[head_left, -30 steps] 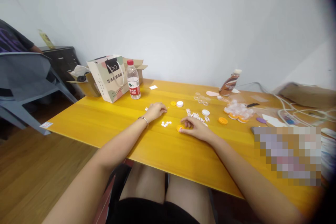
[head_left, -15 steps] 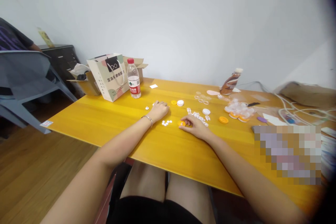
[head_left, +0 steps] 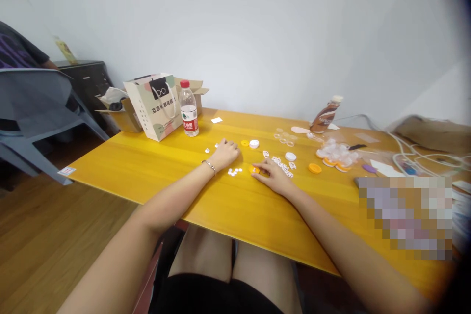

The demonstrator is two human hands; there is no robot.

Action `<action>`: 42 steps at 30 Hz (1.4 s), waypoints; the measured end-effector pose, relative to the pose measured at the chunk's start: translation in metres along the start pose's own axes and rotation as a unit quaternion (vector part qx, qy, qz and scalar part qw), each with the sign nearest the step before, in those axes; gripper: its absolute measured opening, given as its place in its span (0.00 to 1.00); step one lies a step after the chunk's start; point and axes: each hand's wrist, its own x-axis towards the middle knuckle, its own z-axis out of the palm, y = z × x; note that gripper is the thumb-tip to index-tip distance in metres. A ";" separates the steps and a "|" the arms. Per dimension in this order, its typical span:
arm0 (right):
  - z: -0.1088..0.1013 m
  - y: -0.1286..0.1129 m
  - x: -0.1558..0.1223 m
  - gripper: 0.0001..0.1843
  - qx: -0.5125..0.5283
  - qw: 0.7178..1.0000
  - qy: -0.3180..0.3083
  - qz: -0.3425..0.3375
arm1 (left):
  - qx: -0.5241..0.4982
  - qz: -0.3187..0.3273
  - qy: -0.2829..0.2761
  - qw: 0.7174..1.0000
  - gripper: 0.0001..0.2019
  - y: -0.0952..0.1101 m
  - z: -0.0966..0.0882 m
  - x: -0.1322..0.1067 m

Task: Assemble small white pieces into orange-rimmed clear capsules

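Note:
Between the thumb and fingers of my right hand is a small round orange disc with something pale on it, low on the tabletop. To its left, my left hand rests on the table with fingers bent down; whatever they hold, if anything, is hidden. Several small white round pieces lie just below the left hand, and a few more white pieces lie to its left. White cut-out pieces with holes are spread behind my right hand. A white round lid-like piece sits beside a yellow disc farther back.
On the left stand a paper bag, a red-capped water bottle and cardboard boxes. To the right are an orange disc, a clear-and-orange plastic cluster, a brown bottle and white cables. A person sits at far left.
The view has shifted very slightly. My left hand has moved slightly to the right and up with it; the right hand stays at the orange disc.

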 end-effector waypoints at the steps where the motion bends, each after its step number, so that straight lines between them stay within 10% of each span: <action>1: 0.000 0.000 0.000 0.16 0.001 1.000 0.003 -0.002 | -0.023 -0.011 0.009 1.000 0.11 0.003 -0.002 0.000; 7: -0.001 -0.002 0.001 0.17 0.011 1.000 -0.004 -0.009 | -0.160 0.047 0.025 0.986 0.11 0.027 -0.013 -0.007; 28: -0.003 -0.003 0.000 0.12 0.006 0.999 0.032 0.015 | -0.132 0.136 0.015 0.982 0.17 0.034 -0.012 -0.013; 42: -0.003 -0.010 -0.002 0.11 -0.047 0.997 0.020 -0.062 | -0.432 0.026 -0.023 0.901 0.12 0.024 0.007 -0.013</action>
